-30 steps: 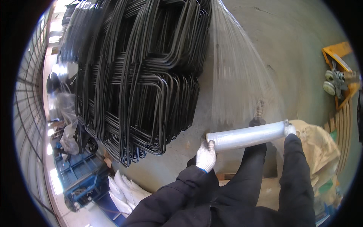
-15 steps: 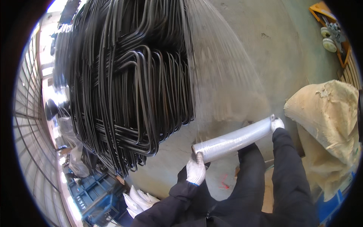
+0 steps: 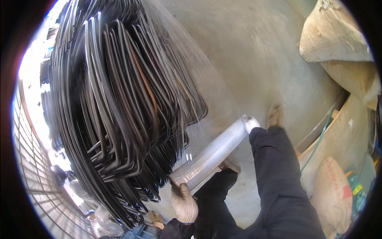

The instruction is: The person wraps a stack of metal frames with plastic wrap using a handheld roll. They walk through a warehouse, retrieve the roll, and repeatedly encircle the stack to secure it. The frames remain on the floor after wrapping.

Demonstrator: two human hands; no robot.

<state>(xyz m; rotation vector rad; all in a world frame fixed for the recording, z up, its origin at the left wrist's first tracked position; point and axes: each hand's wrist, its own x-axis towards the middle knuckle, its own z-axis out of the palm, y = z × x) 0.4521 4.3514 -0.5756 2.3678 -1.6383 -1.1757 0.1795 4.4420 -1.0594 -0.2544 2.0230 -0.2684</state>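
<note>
Film roll (image 3: 213,149) hangs at a slant over the grey floor (image 3: 254,71), between my 2 hands. From back here, I see my left hand (image 3: 185,204) with its grip clamped on the near end, and my right hand (image 3: 250,124) clamped on the far end. Thin clear wrap (image 3: 182,38) runs up beside many bent black bars (image 3: 115,91).

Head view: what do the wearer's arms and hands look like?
Left hand: off-white knitted fabric glove, thin blue edging at its cuff. Right hand: white glove, too small to show knit or edging. Near-black long fabric sleeves on both sides.
</note>
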